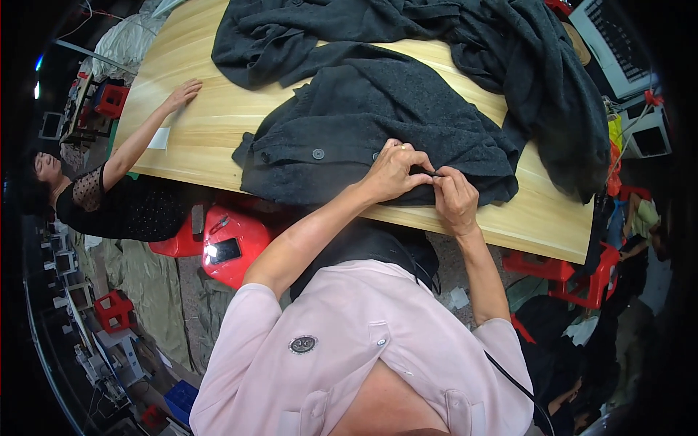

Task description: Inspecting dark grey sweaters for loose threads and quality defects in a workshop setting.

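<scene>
A dark grey button-front coat (363, 98) lies bunched on the table in front of me, its row of round dark buttons (318, 154) running along the near side. My left hand (397, 172) is closed on the coat's front edge beside one of the buttons, thumb and fingers pinched together. Close against its fingertips, my right hand (456, 198) pinches the same edge from the right. Whatever small part lies between the fingertips is hidden.
More dark grey garments (542, 87) cover the table's (185, 54) far and right sides. At the left, another person's hand (183, 95) rests on the tabletop near a white paper (158, 138). A red stool (251, 263) bearing a phone (223, 251) stands below the near edge.
</scene>
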### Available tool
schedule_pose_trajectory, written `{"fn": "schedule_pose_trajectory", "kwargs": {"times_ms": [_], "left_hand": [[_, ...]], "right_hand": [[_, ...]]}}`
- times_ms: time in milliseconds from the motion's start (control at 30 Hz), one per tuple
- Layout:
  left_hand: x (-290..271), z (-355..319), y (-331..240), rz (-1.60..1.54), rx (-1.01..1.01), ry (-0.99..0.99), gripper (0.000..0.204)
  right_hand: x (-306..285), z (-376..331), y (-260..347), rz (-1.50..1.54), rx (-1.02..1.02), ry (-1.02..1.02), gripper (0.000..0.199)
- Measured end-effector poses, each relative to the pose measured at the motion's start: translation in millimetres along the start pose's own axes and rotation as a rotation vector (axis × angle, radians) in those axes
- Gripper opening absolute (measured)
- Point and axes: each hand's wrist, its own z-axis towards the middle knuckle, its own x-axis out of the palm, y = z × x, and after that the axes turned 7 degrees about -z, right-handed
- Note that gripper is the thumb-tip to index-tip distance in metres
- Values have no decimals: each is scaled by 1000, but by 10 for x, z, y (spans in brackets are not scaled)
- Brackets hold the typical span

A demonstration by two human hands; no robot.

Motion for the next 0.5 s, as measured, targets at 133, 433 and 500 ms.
{"fn": "schedule_pose_trajectory", "kwargs": {"times_ms": [133, 433, 500], "left_hand": [[-8, 51, 0, -54, -47, 9, 24], [116, -77, 41, -44, 109, -134, 11], [171, -65, 28, -32, 175, -233, 8]], "right_hand": [[-50, 75, 65, 21, 70, 120, 21], [-57, 162, 71, 8, 51, 150, 24], [-18, 97, 94, 15, 115, 95, 23]]}}
